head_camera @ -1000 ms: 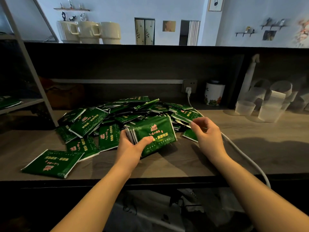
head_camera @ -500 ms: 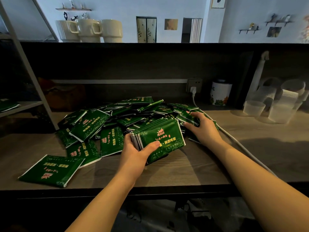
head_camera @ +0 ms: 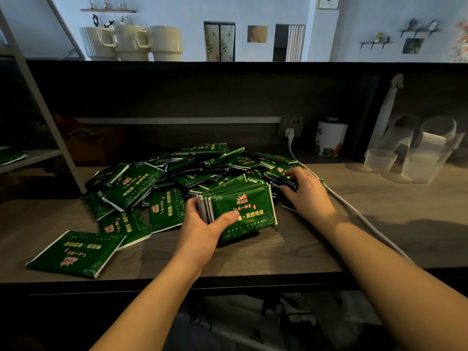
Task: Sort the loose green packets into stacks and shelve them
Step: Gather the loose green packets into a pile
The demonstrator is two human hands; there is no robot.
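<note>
Presently, from the head view, your holdings read as follows.

Item one: your left hand (head_camera: 202, 228) holds a gathered stack of green packets (head_camera: 240, 211), thumb across the printed face and fingers behind, white edges squared toward you. The stack rests low over the wooden counter (head_camera: 291, 249), likely so that each new packet can be slid on with the print facing the same way.

Item two: your right hand (head_camera: 306, 192) reaches into the right edge of the loose pile (head_camera: 177, 178), fingers curled on a few packets (head_camera: 279, 174) there. Whether they are lifted clear you cannot tell.

Item three: the pile itself, heaped mid-counter, packets overlapping at all angles; one stray packet (head_camera: 76, 253) lies apart at the near left.

Item four: a white cable (head_camera: 354, 211) runs from the wall socket (head_camera: 291, 126) past your right wrist; it could snag, by my judgement.

Containers: a lidded white tin (head_camera: 329, 138) at the back, contents hidden; clear plastic cups (head_camera: 417, 153), nested, holding nothing visible; three cream mugs (head_camera: 131, 43) on the top ledge; a side shelf (head_camera: 25, 160) at left already bearing some green packets, seemingly the destination.
</note>
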